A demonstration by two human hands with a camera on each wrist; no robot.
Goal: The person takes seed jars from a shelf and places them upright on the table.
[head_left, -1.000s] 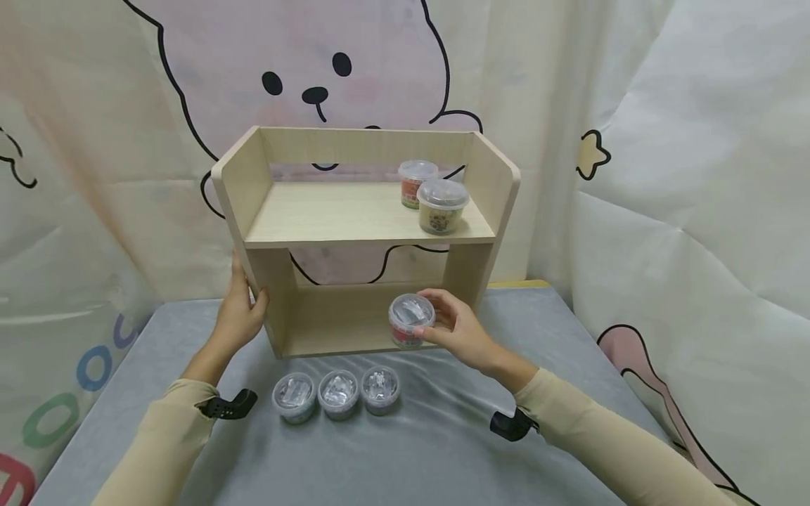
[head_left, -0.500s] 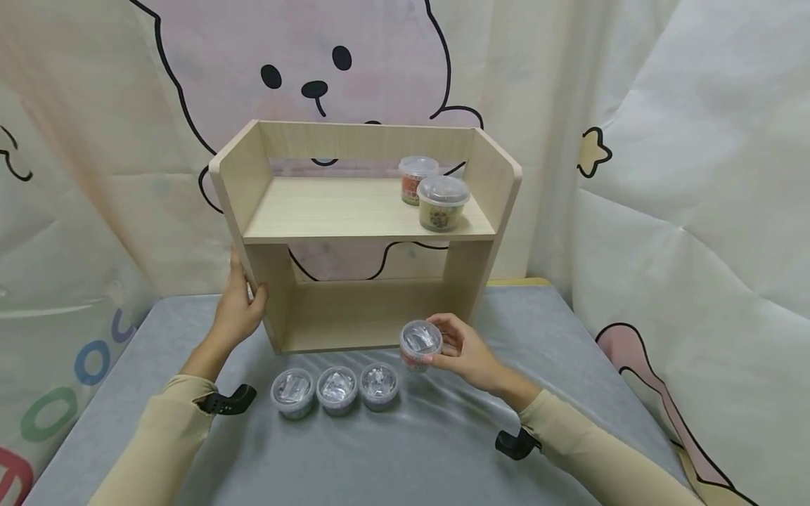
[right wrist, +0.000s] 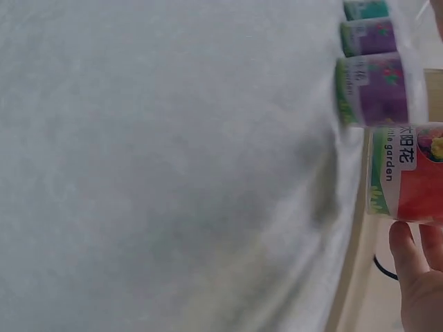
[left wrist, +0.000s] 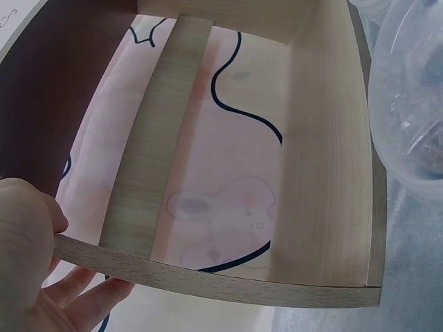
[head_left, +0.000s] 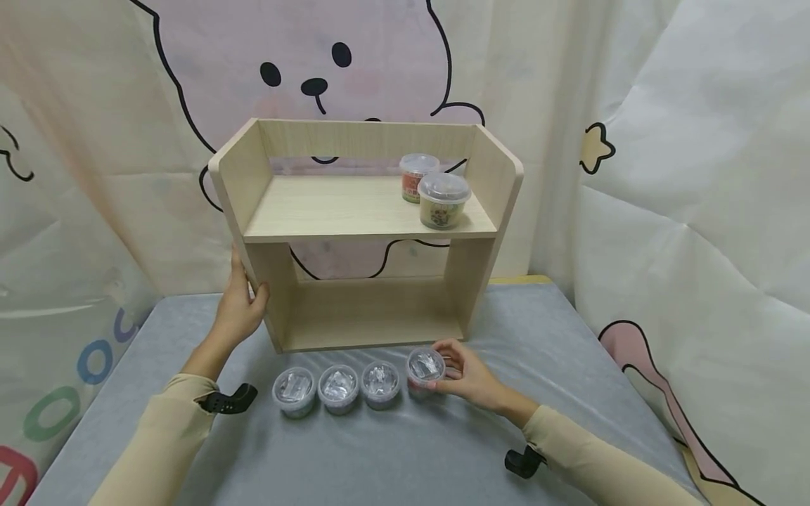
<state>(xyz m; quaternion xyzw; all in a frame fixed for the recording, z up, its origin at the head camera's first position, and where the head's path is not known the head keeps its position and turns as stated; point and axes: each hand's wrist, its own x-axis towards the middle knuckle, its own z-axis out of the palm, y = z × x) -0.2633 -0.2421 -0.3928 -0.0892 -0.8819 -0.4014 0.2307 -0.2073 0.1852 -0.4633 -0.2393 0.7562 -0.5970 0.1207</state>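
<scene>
Just in front of the wooden shelf (head_left: 335, 204), near its lower right front corner, the right hand (head_left: 471, 379) grips a red-labelled cup (head_left: 425, 364) between thumb and fingers. The cup is upright, lid facing up, axis near vertical; whether its base touches the surface (head_left: 316, 464) is unclear. It sits just right of three lidded cups (head_left: 338, 386), whose row runs left to right. The left hand (head_left: 240, 309) clasps the shelf's left side panel. The shelf's long axis runs along the surface's far edge, its open front facing the person. Two more cups (head_left: 444, 200) stand upright at the upper board's right end.
</scene>
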